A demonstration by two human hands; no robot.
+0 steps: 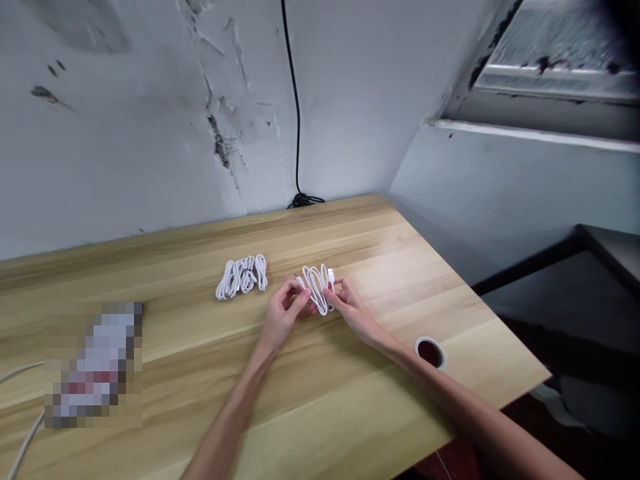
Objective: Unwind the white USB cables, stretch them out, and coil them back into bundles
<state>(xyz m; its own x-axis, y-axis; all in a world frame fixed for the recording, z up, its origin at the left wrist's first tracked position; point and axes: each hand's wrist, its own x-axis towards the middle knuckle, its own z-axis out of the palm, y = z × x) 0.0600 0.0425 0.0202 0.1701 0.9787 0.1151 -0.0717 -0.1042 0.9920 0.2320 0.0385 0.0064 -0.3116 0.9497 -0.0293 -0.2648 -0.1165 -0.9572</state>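
My left hand [285, 312] and my right hand [351, 311] hold a looped white cable [317, 289] between them, pinching it with their fingertips. The loops stand slightly up from the wooden tabletop [360, 250]. A small white-and-metal USB plug [330, 273] shows at the top right of the loops, by my right fingers. To the left, a second white cable bundle [242, 277] lies on the wood in several long loops, apart from both hands.
A pixelated object [95, 363] lies at the table's left, with a loose white cable [25, 440] running off the lower left corner. A round grommet hole [430, 352] sits near the right edge. A black cable [299, 100] runs down the wall to a small tangle at the table's back.
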